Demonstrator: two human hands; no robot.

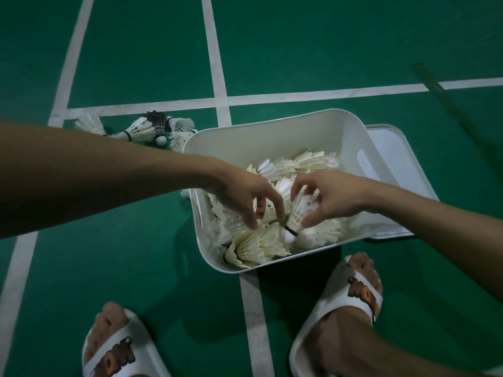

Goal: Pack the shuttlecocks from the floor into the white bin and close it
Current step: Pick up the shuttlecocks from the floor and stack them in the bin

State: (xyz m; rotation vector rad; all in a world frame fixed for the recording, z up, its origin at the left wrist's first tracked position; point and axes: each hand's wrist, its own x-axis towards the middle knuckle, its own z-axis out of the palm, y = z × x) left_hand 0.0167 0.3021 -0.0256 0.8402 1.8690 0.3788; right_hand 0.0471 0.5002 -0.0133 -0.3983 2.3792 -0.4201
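Over white bin point(272, 131), near-left corner: L hand point(245, 194) reaches down, fingers curled among packed shuttlecocks point(258, 246); cannot tell if it grips one. R hand point(334, 197) fingers curl round one shuttlecock point(295, 216) at its skirt, cork down. Loose shuttlecocks point(147, 129) lie on floor point(136, 254) off bin's far-left corner. Lid point(392, 159) lies at bin's right edge. Slippers point(356, 292): orange lettering, illegible.

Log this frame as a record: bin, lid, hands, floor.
bin: white bin, open, holding many packed shuttlecocks
lid: off, on the floor right of the bin
right hand: grips a shuttlecock over the bin, cork down
left hand: fingers down among the packed shuttlecocks; grip unclear
unpacked: loose shuttlecocks beyond the bin's left corner
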